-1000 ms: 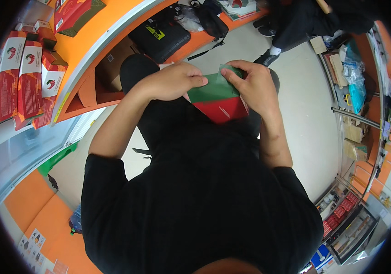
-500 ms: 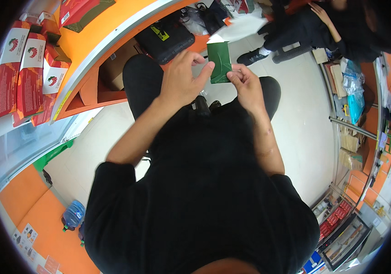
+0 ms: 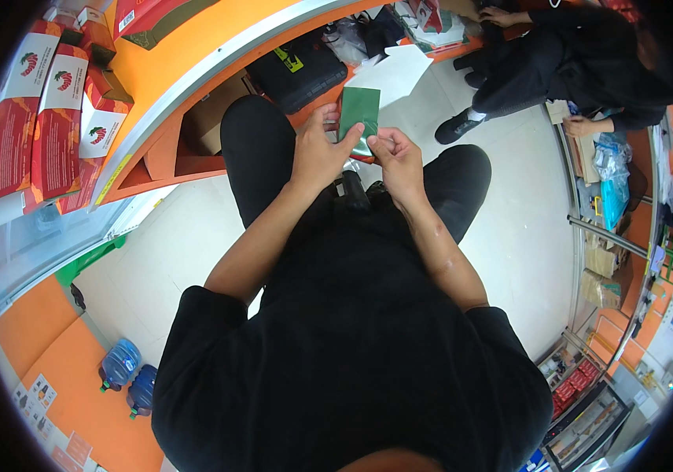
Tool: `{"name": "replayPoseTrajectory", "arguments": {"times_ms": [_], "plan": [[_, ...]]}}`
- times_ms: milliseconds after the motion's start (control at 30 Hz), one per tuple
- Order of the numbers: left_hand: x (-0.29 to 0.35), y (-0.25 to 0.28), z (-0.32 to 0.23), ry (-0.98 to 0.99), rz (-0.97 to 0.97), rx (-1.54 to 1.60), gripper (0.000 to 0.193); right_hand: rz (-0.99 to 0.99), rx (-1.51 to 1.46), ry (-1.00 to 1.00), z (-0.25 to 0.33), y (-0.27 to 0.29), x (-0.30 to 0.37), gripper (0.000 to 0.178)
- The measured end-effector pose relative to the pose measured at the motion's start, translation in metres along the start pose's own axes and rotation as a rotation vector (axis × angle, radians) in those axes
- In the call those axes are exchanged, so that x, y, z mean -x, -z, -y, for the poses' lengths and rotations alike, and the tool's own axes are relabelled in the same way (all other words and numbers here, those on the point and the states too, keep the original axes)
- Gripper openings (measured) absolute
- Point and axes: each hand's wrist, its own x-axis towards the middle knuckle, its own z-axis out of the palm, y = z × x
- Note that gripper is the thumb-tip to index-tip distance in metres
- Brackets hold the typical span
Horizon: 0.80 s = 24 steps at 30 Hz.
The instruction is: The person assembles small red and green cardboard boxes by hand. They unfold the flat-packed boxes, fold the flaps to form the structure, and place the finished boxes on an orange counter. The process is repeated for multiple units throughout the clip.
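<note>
Between my hands, above my lap, is a thin green cardboard piece (image 3: 361, 106) with a white, angular flap (image 3: 394, 72) spreading out behind it; it looks like a partly folded carton. My left hand (image 3: 318, 157) grips its left side, the thumb pressed on the green face and the fingers curled at the edge. At the lower right corner, my right hand (image 3: 399, 164) pinches it between thumb and fingers. A shiny patch and a bit of red show at the lower end, too small to make out.
Red cartons (image 3: 57, 122) stand on the orange counter (image 3: 175, 59) at left. Under it lies a black case (image 3: 305, 75). A person in black (image 3: 580, 59) is at the upper right, near a metal rack (image 3: 608, 236). Blue water bottles (image 3: 122, 362) stand at lower left.
The cardboard has moved slightly left and turned, with its white flap now sharp behind it. My left thumb has come onto the green face. The other person has shifted right.
</note>
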Motion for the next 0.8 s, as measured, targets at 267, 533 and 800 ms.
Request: {"name": "replayPoseTrajectory", "arguments": {"times_ms": [267, 533, 800], "plan": [[-0.011, 0.011, 0.004, 0.006, -0.031, 0.020, 0.039, 0.044, 0.353, 0.168, 0.009, -0.002, -0.010, 0.025], [-0.008, 0.016, 0.015, -0.442, -0.068, -0.372, 0.048, 0.038, -0.172, -0.262, 0.057, 0.000, -0.035, 0.060], [-0.015, 0.024, 0.019, -0.527, -0.131, -0.293, 0.050, -0.129, 0.460, 0.128, 0.042, -0.003, -0.034, 0.024]]}}
